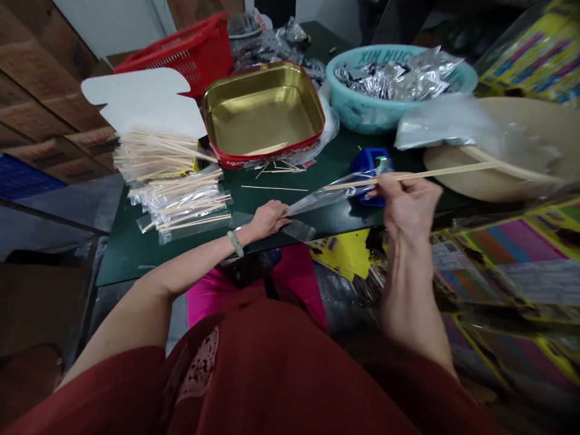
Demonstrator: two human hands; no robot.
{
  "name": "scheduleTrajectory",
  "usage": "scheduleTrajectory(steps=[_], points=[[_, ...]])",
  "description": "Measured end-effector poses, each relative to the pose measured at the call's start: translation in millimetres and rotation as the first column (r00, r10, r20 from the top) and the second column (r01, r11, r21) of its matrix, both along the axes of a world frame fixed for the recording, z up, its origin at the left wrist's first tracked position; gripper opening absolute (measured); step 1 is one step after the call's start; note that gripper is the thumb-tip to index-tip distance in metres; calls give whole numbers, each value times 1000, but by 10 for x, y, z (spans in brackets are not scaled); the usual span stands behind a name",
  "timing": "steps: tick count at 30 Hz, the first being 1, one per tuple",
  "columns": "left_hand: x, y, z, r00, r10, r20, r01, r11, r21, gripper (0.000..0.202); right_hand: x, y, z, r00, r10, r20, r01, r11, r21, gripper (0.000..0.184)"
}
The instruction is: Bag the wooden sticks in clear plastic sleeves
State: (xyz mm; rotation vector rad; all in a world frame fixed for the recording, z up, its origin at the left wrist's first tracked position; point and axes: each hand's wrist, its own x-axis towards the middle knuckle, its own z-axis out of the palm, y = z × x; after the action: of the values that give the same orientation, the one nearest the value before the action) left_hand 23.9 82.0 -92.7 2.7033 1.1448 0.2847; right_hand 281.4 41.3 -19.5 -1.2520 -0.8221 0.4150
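My left hand (268,220) is closed on one end of a clear plastic bag (312,198), just above the table's front edge. Held in my right hand (408,196) are thin wooden sticks (446,171), whose left ends reach into the bag. Behind that hand stands a blue tape dispenser (369,160), partly covered by the bag and fingers. One loose stick (274,188) lies beyond my left hand. To the left is a pile of filled stick packets (181,193), overlapping one another.
An open gold-lined tin (263,112) with a few sticks inside stands mid-table. Behind it is a red basket (190,54). A light-blue basin (362,112) holds silver packets. Clear bags (444,124) lie over a round tan surface (484,175) at right. Cartons (45,72) are stacked left.
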Motion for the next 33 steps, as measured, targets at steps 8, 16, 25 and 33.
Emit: scheduleTrajectory(steps=[8, 16, 25, 33], points=[[-320, 116, 273, 997, -53, -53, 45, 989, -138, 57, 179, -350, 469, 988, 141, 68, -151, 971, 186, 16], [-477, -321, 1015, 795, 118, 595, 227, 851, -473, 50, -712, -428, 436, 827, 554, 98, -551, 832, -62, 13], [-750, -942, 971, 619, 399, 677, 316, 663, -679, 25, -1398, -336, 349, 594, 794, 129, -765, 608, -212, 18], [-943, -1247, 862, 498, 536, 682, 247, 666, -704, 24, -1580, -225, 484, 793, 500, 348, -570, 810, 136, 26]])
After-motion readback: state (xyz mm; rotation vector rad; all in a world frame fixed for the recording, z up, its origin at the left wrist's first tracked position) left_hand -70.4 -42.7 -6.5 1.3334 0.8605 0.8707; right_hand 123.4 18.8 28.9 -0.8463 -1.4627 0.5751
